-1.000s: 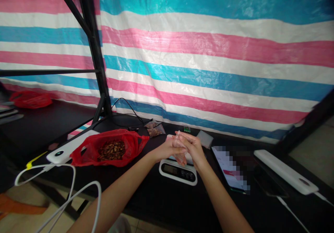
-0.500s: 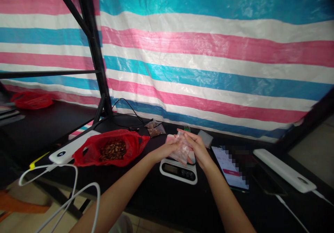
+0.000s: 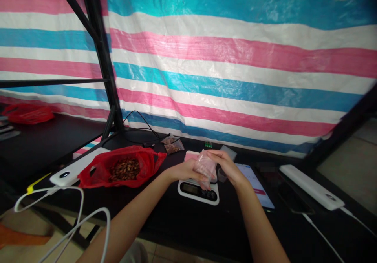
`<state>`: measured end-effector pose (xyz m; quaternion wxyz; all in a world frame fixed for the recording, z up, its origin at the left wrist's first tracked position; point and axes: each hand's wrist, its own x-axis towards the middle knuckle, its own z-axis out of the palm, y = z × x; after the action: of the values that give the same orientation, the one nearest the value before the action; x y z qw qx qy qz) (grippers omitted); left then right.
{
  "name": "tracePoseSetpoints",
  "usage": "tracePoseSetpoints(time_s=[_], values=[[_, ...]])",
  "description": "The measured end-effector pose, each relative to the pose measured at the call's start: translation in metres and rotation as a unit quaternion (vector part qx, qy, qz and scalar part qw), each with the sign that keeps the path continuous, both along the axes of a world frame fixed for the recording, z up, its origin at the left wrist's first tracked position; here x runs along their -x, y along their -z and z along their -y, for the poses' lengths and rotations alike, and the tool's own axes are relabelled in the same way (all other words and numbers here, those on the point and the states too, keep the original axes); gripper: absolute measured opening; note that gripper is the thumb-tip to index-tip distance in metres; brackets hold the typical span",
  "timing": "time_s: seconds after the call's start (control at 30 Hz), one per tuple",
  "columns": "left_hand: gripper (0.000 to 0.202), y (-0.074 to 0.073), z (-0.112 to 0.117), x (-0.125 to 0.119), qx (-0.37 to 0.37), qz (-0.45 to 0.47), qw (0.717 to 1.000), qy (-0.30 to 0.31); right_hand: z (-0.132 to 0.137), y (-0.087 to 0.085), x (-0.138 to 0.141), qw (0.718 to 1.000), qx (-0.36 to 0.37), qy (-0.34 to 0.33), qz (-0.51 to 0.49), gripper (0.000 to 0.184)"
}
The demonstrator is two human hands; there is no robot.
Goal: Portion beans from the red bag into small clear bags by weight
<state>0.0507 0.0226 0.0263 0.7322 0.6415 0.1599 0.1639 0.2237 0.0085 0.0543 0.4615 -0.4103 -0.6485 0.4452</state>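
Note:
A small clear plastic bag (image 3: 205, 166) is held between my two hands, above a white digital scale (image 3: 212, 199). My left hand (image 3: 186, 170) grips the bag from its left side, with fingers beneath it. At the bag's upper right, my right hand (image 3: 224, 161) pinches the edge. Whether anything lies inside the bag I cannot tell. To the left, an open red plastic bag (image 3: 150, 168) contains many brown pieces (image 3: 125, 169) like seeds or nuts. Behind the scale lie small filled clear bags (image 3: 173, 147).
A flat clear bag pack (image 3: 229, 152) and small green batteries (image 3: 207, 144) lie at the back. On the right are a lit phone (image 3: 255, 184), a dark phone (image 3: 295, 200) and a white power bank (image 3: 312, 186). Another white device (image 3: 63, 176) with a looping cable (image 3: 81, 212) sits left.
My right hand has shifted from behind the bag to its upper right edge. The bag is more upright and spread between my hands. The whole view has moved slightly.

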Motion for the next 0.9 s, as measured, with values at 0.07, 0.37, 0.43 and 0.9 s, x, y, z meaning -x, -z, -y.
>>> tracePoseSetpoints(time_s=[0.07,0.37,0.43,0.9], values=[[0.042,-0.003,-0.001,0.004,-0.023,-0.018,1.000,0.008,-0.001,0.000,-0.006,1.000,-0.009,0.004,0.024,0.031],[0.036,-0.006,-0.004,0.011,-0.066,-0.040,0.997,0.002,-0.009,0.007,-0.007,0.997,-0.040,0.046,0.039,0.019],[0.036,-0.007,-0.005,0.012,-0.074,-0.037,0.996,0.012,-0.008,0.006,-0.006,0.996,-0.053,0.057,0.039,0.020],[0.039,-0.013,-0.008,0.016,-0.108,-0.032,0.993,0.040,-0.008,0.003,-0.012,0.981,-0.116,0.154,0.007,0.029]])
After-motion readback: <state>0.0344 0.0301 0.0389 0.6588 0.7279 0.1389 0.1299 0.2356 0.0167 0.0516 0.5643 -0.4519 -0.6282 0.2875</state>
